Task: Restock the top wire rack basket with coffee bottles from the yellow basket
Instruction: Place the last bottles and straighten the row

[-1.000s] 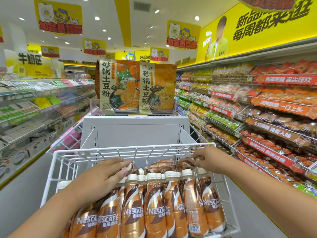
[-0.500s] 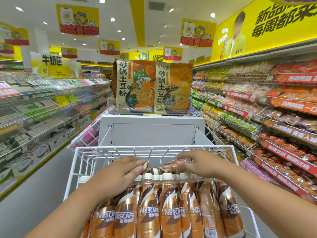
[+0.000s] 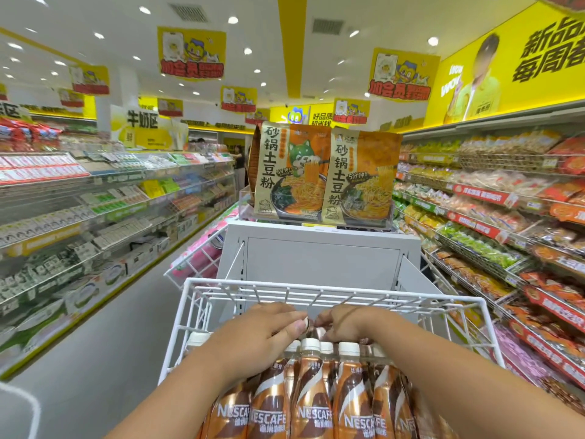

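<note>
Both hands (image 3: 253,337) (image 3: 354,324) have drawn together, touching above the coffee bottles (image 3: 310,391).

Shop aisle of stocked shelves (image 3: 474,223)

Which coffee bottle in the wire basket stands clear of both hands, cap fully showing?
The far-left coffee bottle, against the wire basket's left wall. Its white cap stands alone, left of the left hand; the other caps cluster by the right hand.
</note>
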A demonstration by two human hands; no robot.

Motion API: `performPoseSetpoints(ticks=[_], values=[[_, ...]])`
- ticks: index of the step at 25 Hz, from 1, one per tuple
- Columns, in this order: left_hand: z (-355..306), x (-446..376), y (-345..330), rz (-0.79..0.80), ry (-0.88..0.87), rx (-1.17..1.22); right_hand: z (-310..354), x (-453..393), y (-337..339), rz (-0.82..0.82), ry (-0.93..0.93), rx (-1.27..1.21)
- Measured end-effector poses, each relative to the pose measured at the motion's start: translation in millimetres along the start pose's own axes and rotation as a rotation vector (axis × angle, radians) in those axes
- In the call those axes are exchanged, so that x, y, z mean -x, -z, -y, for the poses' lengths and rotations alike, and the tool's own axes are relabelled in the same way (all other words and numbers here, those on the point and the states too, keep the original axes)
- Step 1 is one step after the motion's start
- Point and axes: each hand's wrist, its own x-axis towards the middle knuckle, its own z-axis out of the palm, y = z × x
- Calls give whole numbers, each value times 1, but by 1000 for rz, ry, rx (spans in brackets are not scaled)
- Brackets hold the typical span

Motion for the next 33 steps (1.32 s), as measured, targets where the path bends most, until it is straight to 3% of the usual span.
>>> performPoseSetpoints(ticks=[6,14,18,28,33], values=[[-1,-1,-1,23,7,-33,-7,-1,1,-29,38,82],[1,-1,-3,33,-11,-22,-55,49,2,-224,162,10],[-10,2,1,57,-6,-26,-62,57,4,-200,177,11],[-14,0,0,39,-21,-12,-121,111,4,-226,5,59],[-13,0,1,28,-5,15,-144,127,-6,-386,5,35]])
